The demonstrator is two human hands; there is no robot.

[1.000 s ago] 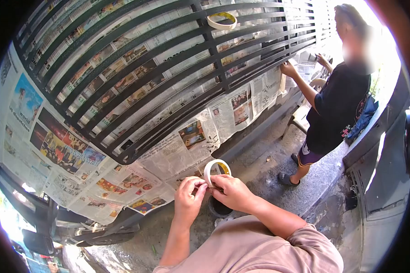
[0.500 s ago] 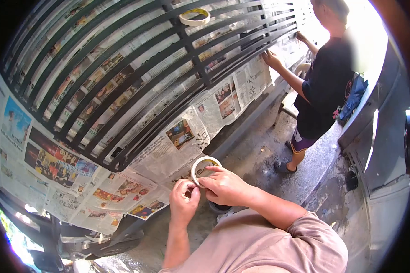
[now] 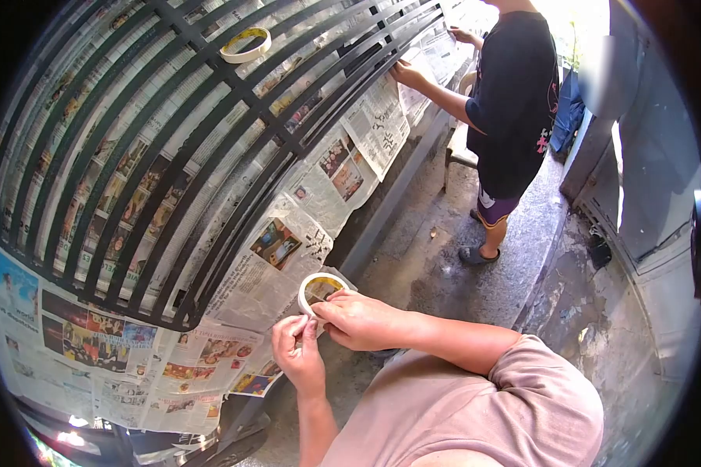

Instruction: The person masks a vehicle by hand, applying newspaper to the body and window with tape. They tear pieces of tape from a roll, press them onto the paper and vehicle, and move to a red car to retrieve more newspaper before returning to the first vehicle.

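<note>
My right hand (image 3: 357,319) is closed on a roll of masking tape (image 3: 307,299), its fingers at the ring's lower right side. The roll is white with a yellow inner core and is held up in front of my body. My left hand (image 3: 298,356) is closed in a pinch, thumb and forefinger at the roll's lower left edge. A loose strip between these fingertips is too small to make out. Beyond my hands lies a dark slatted metal grille (image 3: 214,233), with newspaper (image 3: 202,362) under it and around its border.
A second tape roll (image 3: 245,56) rests on the grille's bars. At the far side a co-worker (image 3: 514,86) in a dark shirt stands with hands at the grille's edge, near a chair (image 3: 461,156). Concrete floor (image 3: 444,280) and a grey metal panel (image 3: 654,187) lie to the right.
The view has turned, so the grille, the second roll and the co-worker appear farther left. My hands keep hold at the same roll, which shows its yellow core more fully.
</note>
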